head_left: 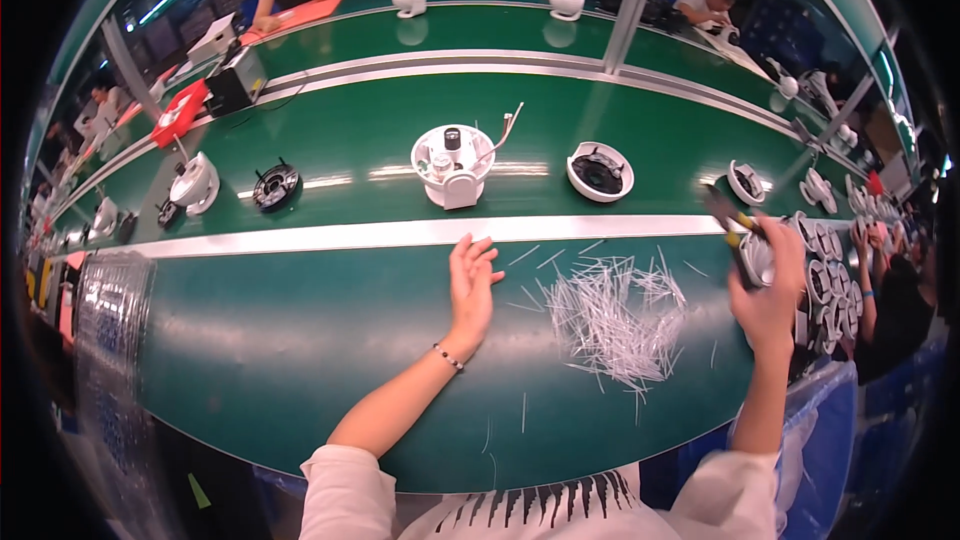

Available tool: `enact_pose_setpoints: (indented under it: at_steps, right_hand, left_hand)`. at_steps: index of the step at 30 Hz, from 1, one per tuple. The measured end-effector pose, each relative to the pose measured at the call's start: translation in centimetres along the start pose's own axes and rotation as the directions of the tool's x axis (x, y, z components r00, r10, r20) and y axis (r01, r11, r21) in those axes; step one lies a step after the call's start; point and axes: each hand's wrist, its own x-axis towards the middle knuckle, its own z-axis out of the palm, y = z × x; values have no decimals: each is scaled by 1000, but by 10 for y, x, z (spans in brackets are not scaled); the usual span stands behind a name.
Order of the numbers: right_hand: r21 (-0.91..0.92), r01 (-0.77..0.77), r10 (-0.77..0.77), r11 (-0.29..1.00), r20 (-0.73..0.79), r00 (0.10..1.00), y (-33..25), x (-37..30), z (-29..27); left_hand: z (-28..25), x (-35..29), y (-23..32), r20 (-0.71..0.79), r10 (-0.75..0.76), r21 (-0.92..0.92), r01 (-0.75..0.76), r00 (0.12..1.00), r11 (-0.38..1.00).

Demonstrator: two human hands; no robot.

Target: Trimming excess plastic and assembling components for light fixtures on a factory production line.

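My left hand (474,285) rests at the far edge of the green table, fingers apart and holding nothing. In my right hand (772,295) is a pair of pliers (740,227) with yellow and black handles, jaws pointing up and left; the hand is slightly blurred. Between my hands lies a loose heap of thin whitish plastic strips (615,325), with several stray ones around it. Beyond my left hand, on the green belt, stands a round white housing (462,190) with a black cylindrical part and loose wires sticking up. My left hand does not touch it.
A white metal rail (370,234) separates my table (280,340) from the belt. On the belt are a white ring-shaped housing (622,190) and a black round part (277,187). Several white rings crowd a stack (828,285) at right. Clear plastic trays (112,310) stand at left. Other people sit beyond.
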Motion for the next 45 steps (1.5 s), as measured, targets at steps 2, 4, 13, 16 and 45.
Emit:
enact_pose_setpoints:
  at_steps: [2,4,13,16,45]
  right_hand:
    - [-21,281,-280,959,33,959,-19,45,14]
    - [-10,504,-503,864,43,863,-36,88,39]
    - [-230,561,-220,795,753,620,-71,164,167]
    - [-252,542,-148,802,795,588,-73,161,180]
    - [-257,380,0,888,829,559,-36,141,168]
  left_hand:
    - [3,-1,3,6,-11,-13,11,1000,1000]
    - [5,-1,6,14,-26,-23,27,1000,999]
    - [1,0,3,42,-50,0,50,998,999]
    - [1,0,4,55,-33,25,32,998,999]
    - [3,-1,5,104,15,129,-28,995,991]
